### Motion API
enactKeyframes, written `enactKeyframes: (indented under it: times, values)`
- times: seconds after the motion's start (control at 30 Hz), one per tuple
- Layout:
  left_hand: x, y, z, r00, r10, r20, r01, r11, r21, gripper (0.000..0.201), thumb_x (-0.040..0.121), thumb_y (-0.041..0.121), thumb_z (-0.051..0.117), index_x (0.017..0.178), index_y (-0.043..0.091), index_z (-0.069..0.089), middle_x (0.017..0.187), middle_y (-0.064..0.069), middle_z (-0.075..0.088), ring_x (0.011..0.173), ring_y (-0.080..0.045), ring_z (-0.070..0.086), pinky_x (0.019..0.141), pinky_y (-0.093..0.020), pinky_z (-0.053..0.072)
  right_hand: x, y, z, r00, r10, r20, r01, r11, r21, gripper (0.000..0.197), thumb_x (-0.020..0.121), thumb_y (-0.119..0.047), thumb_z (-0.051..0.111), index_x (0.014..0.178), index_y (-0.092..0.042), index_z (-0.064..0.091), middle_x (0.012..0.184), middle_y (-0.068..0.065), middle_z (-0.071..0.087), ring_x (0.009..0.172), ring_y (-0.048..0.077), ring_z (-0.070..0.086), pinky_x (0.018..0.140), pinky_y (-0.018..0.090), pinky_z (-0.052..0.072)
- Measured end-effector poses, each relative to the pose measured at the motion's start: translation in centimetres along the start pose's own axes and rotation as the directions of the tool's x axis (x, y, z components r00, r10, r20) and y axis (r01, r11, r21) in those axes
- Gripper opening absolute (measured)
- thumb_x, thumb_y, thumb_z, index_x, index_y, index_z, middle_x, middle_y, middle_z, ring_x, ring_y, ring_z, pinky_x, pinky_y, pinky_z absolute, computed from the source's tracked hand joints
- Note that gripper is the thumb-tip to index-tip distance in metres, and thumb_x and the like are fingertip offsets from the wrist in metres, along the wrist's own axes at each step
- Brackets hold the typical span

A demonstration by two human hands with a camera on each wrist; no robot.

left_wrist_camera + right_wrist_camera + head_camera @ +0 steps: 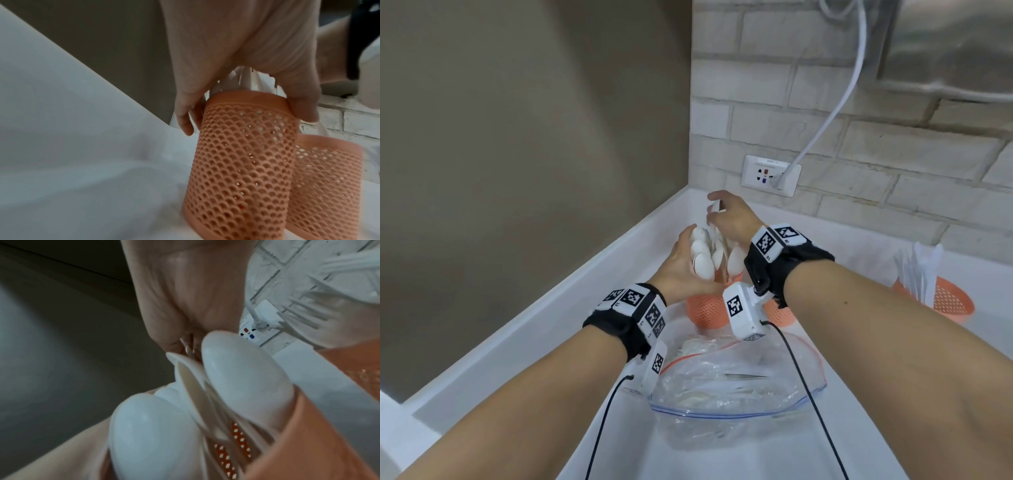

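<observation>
A bundle of white plastic spoons (703,263) stands bowls-up in an orange mesh cup (705,311) near the counter's back left corner. My left hand (681,260) curls round the bundle from the left, just above the cup's rim (246,100). Above the bundle, my right hand (726,212) pinches one white spoon by its end. In the right wrist view the spoon bowls (242,369) fill the middle, under my right palm (185,288). White spoon handles (246,79) show under my left palm (236,48).
A second orange mesh cup (779,313) stands right beside the first, and a third (945,301) at the right holds white forks. A clear zip bag (722,377) with more cutlery lies open in front. A wall outlet (770,174) with a white cable is behind.
</observation>
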State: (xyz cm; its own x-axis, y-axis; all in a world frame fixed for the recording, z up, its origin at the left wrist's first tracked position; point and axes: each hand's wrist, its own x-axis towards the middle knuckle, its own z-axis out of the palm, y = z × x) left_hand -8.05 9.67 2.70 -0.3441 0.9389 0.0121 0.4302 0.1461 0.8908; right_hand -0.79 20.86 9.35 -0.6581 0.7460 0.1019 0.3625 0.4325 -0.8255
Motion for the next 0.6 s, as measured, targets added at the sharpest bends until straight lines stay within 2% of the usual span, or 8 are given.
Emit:
enactKeyframes:
  times: [0.1, 0.2, 0.27, 0.33, 0.4, 0.5, 0.53, 0.6]
  values:
    - [0.4, -0.2, -0.1, 1.0, 0.003, 0.002, -0.003, 1.0, -0.006, 0.129, 0.042, 0.042, 0.084, 0.143, 0.041, 0.002, 0.143, 0.002, 0.033, 0.124, -0.017, 0.045, 0.101, -0.038, 0.045, -0.8, -0.3, 0.0, 0.991, -0.134, 0.029, 0.133, 0.991, 0.024, 0.021, 0.092, -0.006, 0.046, 0.104, -0.015, 0.06, 0.113, 0.01, 0.063, 0.087, 0.016, 0.062, 0.08, 0.023, 0.047]
    - [0.8, -0.6, 0.0, 1.0, -0.012, 0.001, 0.012, 1.0, 0.005, 0.135, 0.039, 0.045, 0.085, 0.143, 0.042, -0.002, 0.142, -0.002, 0.037, 0.122, -0.018, 0.048, 0.103, -0.039, 0.044, -2.5, 0.4, 0.1, 0.969, -0.207, 0.138, 0.23, 0.957, -0.177, 0.033, 0.096, -0.009, 0.037, 0.118, -0.011, 0.061, 0.126, 0.006, 0.061, 0.118, 0.019, 0.053, 0.104, 0.033, 0.039]
    - [0.8, -0.8, -0.1, 1.0, -0.021, -0.01, 0.021, 1.0, -0.012, 0.138, 0.037, 0.046, 0.084, 0.143, 0.043, -0.004, 0.14, -0.004, 0.042, 0.122, -0.018, 0.05, 0.105, -0.039, 0.042, -3.4, 1.1, 0.5, 0.97, -0.167, 0.179, 0.225, 0.896, -0.384, 0.038, 0.098, -0.015, 0.033, 0.131, -0.014, 0.052, 0.144, 0.002, 0.046, 0.137, 0.02, 0.035, 0.114, 0.045, 0.024]
    - [0.7, -0.6, 0.1, 0.999, -0.038, -0.013, 0.037, 0.999, -0.023, 0.143, 0.036, 0.045, 0.085, 0.145, 0.039, -0.008, 0.144, -0.002, 0.04, 0.126, -0.017, 0.047, 0.108, -0.039, 0.039, -4.5, 1.3, 0.6, 0.966, -0.088, 0.241, 0.203, 0.838, -0.506, 0.045, 0.101, -0.027, 0.026, 0.143, -0.015, 0.034, 0.156, -0.001, 0.023, 0.146, 0.02, 0.01, 0.117, 0.05, 0.007]
    - [0.3, -0.2, -0.1, 0.999, -0.045, -0.009, 0.045, 0.999, 0.004, 0.149, 0.035, 0.046, 0.085, 0.146, 0.035, -0.014, 0.152, -0.003, 0.028, 0.135, -0.017, 0.037, 0.111, -0.041, 0.034, -5.5, 0.6, 0.3, 0.963, -0.085, 0.256, 0.207, 0.84, -0.501, 0.053, 0.1, -0.039, 0.023, 0.148, -0.017, 0.019, 0.159, 0.0, 0.011, 0.147, 0.023, 0.0, 0.116, 0.05, 0.002]
    - [-0.6, 0.7, -1.1, 0.992, -0.118, -0.042, 0.122, 0.986, 0.116, 0.151, 0.04, 0.048, 0.087, 0.146, 0.027, -0.019, 0.155, -0.009, 0.017, 0.139, -0.021, 0.029, 0.112, -0.04, 0.031, -7.2, -0.7, -0.8, 0.961, -0.251, 0.112, 0.274, 0.842, -0.465, 0.054, 0.095, -0.034, 0.043, 0.144, -0.018, 0.028, 0.147, 0.01, 0.033, 0.138, 0.028, 0.026, 0.112, 0.044, 0.023]
    - [-1.1, 0.9, -1.6, 0.984, -0.148, -0.099, 0.162, 0.975, 0.154, 0.141, 0.049, 0.043, 0.087, 0.148, 0.021, -0.01, 0.152, -0.012, 0.021, 0.137, -0.024, 0.032, 0.111, -0.037, 0.032, -8.0, -1.1, -1.2, 0.947, -0.316, 0.059, 0.309, 0.845, -0.437, 0.047, 0.093, -0.028, 0.05, 0.137, -0.016, 0.039, 0.134, 0.01, 0.045, 0.126, 0.027, 0.039, 0.106, 0.043, 0.033]
    - [-2.6, 1.5, -2.6, 0.955, -0.113, -0.275, 0.178, 0.957, 0.227, 0.091, 0.066, 0.033, 0.081, 0.137, 0.012, 0.029, 0.136, -0.014, 0.04, 0.123, -0.027, 0.046, 0.097, -0.031, 0.039, -9.6, -1.5, -2.0, 0.927, -0.374, 0.044, 0.366, 0.868, -0.336, 0.025, 0.088, -0.018, 0.057, 0.111, -0.011, 0.059, 0.101, 0.006, 0.058, 0.096, 0.021, 0.057, 0.089, 0.041, 0.047]
